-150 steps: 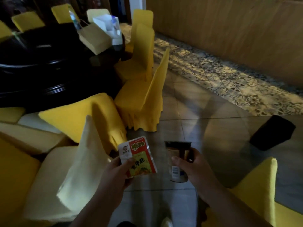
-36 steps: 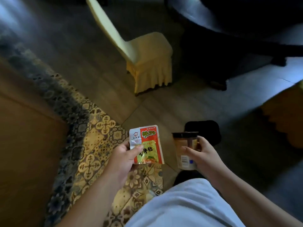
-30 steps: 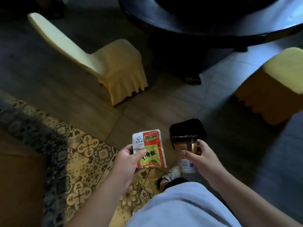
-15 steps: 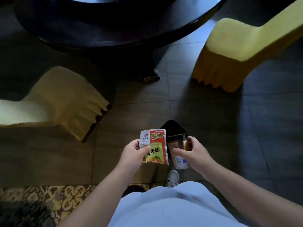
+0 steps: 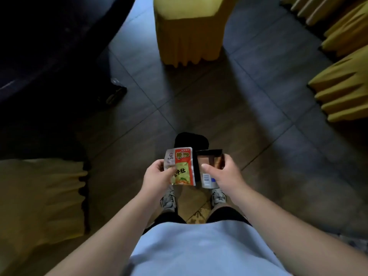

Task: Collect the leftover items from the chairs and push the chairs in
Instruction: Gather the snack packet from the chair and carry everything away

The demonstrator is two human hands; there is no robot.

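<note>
- Head view, looking straight down past a pale blue shirt [image 5: 201, 250] onto a tiled floor [image 5: 249, 108].
- Left hand [image 5: 157, 176]: pinching a red and green snack packet [image 5: 182, 168] at its lower left, thumb laid across the front, fingers behind; packet upright, sealed, Chinese print facing up; contents not visible.
- Right hand [image 5: 223, 174]: wrapped round a small cup [image 5: 209, 166] with a dark rim, thumb on the near side, fingers curled round the far side; barcode label showing below the thumb; brownish through the wall, but what is inside cannot be told.
- Packet and cup side by side between the two hands, edges nearly touching, held out in front of the waist.
- Black bin [image 5: 191, 140] on the floor just beyond both hands, mostly hidden behind packet and cup; its inside too dark to read.
- Two sneakers [image 5: 168, 200] below the hands, one under each wrist.
- Yellow-covered chair [image 5: 189, 34] well ahead of the hands, skirt reaching the floor.
- Pale-covered chair [image 5: 41, 198] left of the left hand, low in view.
- More yellow chair skirts [image 5: 344, 92] far off to the right of the right hand.
- Dark round table [image 5: 49, 36] ahead and left of the left hand, its foot [image 5: 113, 94] on the tiles.
</note>
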